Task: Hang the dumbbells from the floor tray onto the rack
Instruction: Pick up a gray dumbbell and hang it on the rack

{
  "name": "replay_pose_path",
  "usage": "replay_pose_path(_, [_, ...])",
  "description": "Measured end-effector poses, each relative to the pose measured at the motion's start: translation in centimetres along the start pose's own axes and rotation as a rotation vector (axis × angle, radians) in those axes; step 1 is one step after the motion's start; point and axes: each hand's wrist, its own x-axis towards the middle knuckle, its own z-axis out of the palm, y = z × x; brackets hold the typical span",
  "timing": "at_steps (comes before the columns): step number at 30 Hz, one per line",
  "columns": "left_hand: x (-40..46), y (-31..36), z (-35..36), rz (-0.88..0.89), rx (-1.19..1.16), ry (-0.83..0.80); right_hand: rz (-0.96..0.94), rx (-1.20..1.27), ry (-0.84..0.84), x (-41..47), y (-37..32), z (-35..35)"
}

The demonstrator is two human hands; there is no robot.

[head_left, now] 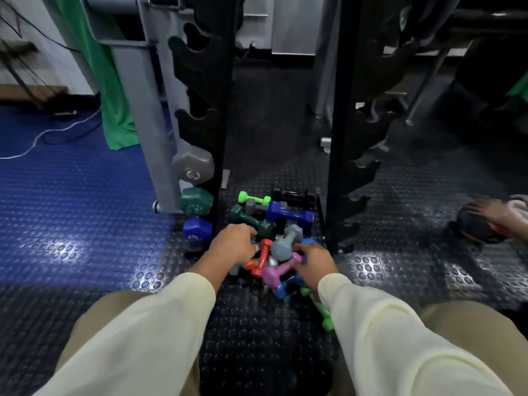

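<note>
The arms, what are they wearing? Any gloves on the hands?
Both arms wear long, loose sleeves in a pale cream-yellow, plain with no markings, ending at the wrists. The left hand and right hand are bare: no gloves, and no rings or watch that I can make out. Tan trousers show beneath the sleeves.

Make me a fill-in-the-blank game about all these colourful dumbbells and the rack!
1. Three dumbbell ends show on the rack's left post: grey on top, green in the middle and ____ at the bottom.
2. The red dumbbell lies between the two ____.
3. The floor left of the rack is coloured ____.
4. The person's sleeves are pale ____.

Missing words: blue; hands; blue; yellow
</note>
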Motion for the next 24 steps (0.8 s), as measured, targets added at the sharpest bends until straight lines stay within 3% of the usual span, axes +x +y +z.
replay_pose_path(7, [5.2, 1.6, 4.5, 0.042, -0.036, -0.090, 0.096, 0.152, 0.016, 6.0, 1.9, 1.4])
replay_pose_path(13, [11.4, 0.5, 10.5, -0.074, -0.305, -0.092, 0.110, 0.127, -0.056, 13.9, 2.8, 3.1])
replay_pose_path(24, [18.7, 1.0, 17.6, -0.192, -0.363, -0.193, 0.169, 0.036, -0.122, 25.3, 5.8, 6.4])
